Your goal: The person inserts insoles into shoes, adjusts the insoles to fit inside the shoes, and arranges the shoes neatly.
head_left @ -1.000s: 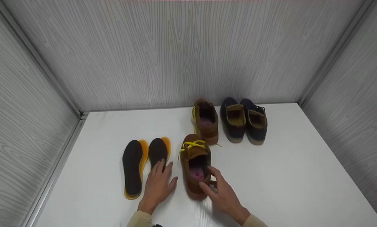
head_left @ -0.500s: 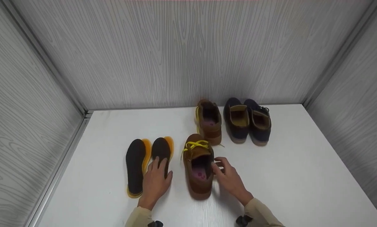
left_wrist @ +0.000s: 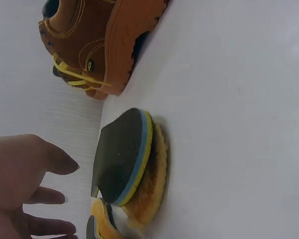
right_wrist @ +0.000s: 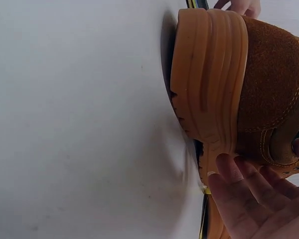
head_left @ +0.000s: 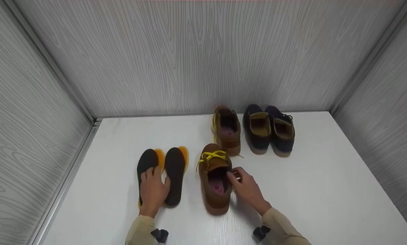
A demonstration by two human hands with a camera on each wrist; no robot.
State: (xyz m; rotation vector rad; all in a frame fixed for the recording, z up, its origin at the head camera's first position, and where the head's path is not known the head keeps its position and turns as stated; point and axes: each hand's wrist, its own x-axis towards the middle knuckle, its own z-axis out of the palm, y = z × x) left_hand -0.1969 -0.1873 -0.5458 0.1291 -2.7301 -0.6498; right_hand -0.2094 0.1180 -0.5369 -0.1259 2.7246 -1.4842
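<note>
My right hand (head_left: 247, 190) grips the right side of a brown suede shoe (head_left: 217, 206) with yellow laces, thumb inside the opening and fingers outside. In the right wrist view its fingers (right_wrist: 254, 191) lie against the shoe's upper (right_wrist: 271, 74). My left hand (head_left: 152, 190) is over the left black insole (head_left: 147, 159), fingers spread, hiding part of it. Beside it lies the right black insole (head_left: 174, 170). Orange-yellow insoles (head_left: 184, 153) show beneath the black ones. The left wrist view shows the left hand (left_wrist: 20, 179) apart from the nearer black insole (left_wrist: 122, 154).
A second brown shoe (head_left: 231, 141) with yellow laces stands behind the gripped one. A pair of dark navy shoes (head_left: 257, 141) stands to its right near the back wall (head_left: 203, 61). Everything rests on a white table (head_left: 312, 190) with panels on three sides.
My left hand has moved left from the right insoles to the left ones, uncovering the right black insole. The right hand has shifted from the shoe's heel forward along its right side.
</note>
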